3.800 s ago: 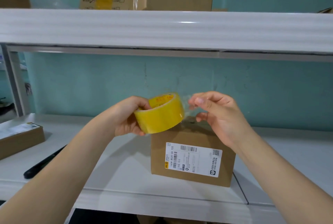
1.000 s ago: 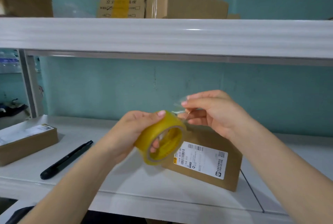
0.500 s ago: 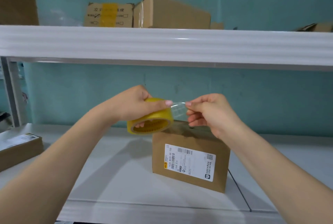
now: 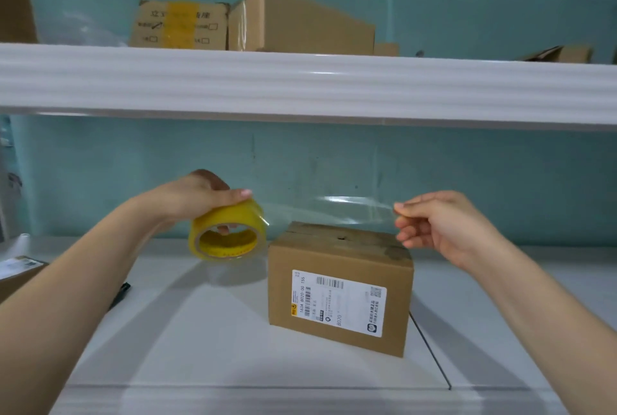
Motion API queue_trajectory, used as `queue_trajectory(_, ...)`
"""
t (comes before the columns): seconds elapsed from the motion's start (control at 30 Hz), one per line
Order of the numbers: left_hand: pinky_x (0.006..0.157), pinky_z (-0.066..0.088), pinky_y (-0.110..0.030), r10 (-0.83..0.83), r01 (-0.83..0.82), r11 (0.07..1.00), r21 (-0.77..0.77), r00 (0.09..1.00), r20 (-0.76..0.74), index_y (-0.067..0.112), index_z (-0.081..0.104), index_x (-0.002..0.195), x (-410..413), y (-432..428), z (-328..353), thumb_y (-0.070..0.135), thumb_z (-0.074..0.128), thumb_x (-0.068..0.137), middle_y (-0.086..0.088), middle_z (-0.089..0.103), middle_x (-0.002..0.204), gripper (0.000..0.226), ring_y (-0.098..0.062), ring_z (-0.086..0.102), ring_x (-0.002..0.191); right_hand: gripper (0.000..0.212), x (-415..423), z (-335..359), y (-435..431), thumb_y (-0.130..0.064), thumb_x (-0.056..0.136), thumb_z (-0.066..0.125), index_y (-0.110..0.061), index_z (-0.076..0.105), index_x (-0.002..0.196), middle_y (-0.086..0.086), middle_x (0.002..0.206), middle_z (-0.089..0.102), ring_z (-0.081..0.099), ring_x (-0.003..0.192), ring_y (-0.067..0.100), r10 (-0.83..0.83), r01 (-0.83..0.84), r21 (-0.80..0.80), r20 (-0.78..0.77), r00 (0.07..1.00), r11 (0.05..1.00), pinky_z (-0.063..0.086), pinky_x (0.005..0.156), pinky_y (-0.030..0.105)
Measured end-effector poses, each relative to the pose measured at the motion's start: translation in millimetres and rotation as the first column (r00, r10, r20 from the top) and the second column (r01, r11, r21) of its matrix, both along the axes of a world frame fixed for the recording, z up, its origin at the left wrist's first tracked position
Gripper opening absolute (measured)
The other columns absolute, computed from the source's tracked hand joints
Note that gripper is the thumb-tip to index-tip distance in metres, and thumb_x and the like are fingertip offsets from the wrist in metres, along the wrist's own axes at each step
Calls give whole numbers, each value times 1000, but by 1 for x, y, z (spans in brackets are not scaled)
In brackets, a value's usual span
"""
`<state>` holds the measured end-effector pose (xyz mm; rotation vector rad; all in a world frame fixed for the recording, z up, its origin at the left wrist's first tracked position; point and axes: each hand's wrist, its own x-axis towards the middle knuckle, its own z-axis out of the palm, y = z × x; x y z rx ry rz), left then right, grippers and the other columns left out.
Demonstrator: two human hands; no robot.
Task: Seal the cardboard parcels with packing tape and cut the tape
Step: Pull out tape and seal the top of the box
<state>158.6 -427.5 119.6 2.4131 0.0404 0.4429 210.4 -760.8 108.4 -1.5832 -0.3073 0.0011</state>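
The left hand (image 4: 193,196) grips the yellow tape roll (image 4: 227,234); the right hand (image 4: 440,224) pinches the clear strip (image 4: 327,211) taut above the parcel (image 4: 340,284). Slack could fold it onto itself.

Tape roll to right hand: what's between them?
Head view: a clear strip of tape runs from the tape roll, held by the left hand, to the pinching right hand, above the parcel.

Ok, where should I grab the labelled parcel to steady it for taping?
Probably take the parcel by its two end walls, low down, from the front. It stands upright, flaps shut on top, and the stretched tape hangs just above, so the top must stay free.
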Motion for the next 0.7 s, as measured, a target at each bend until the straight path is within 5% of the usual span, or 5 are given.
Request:
queue_trajectory(0.13, 38, 33, -17, 45, -46, 999, 6, 992, 118, 18, 44, 42, 24, -6, 4, 63, 71, 63, 3, 38, 40, 57, -14, 37, 37, 15, 4, -4, -6, -10, 86, 61, -5, 56, 74, 8, 62, 68, 64, 47, 14, -106, 127, -187, 117, 987, 974, 39, 36, 18)
queue_trajectory(0.27, 48, 24, -25, 5, -25, 986, 163, 993, 121, 17, 40, 44, 43, -8, 17, 60, 72, 64, 4, 29, 43, 58, -14, 29, 41, 15, 8, -11, -8, -8, 84, 62, -4, 57, 71, 11, 68, 67, 59, 55, 17, -121, 138, -180, 100, 988, 974, 39, 36, 18)
queue_trajectory(0.47, 45, 24, -22, -109, 104, 945, 309, 994, -1, 17, 36, 41, 63, -14, 8, 73, 65, 56, 5, 26, 43, 65, -14, 27, 43, 23, 18, -15, -22, 4, 80, 61, -3, 52, 60, 3, 43, 46, 37, 31, 11, -118, 116, -46, -34, 992, 992, 27, 31, 16)
queue_trajectory(0.7, 51, 23, -27, -80, 109, 911, 399, 993, -89, 17, 34, 39, 79, -17, -12, 70, 67, 63, 8, 27, 39, 67, -11, 28, 37, 15, 25, -31, -27, 8, 80, 62, -5, 53, 82, 7, 45, 47, 32, 30, 10, -145, 129, -149, -102, 984, 980, 25, 31, 14)
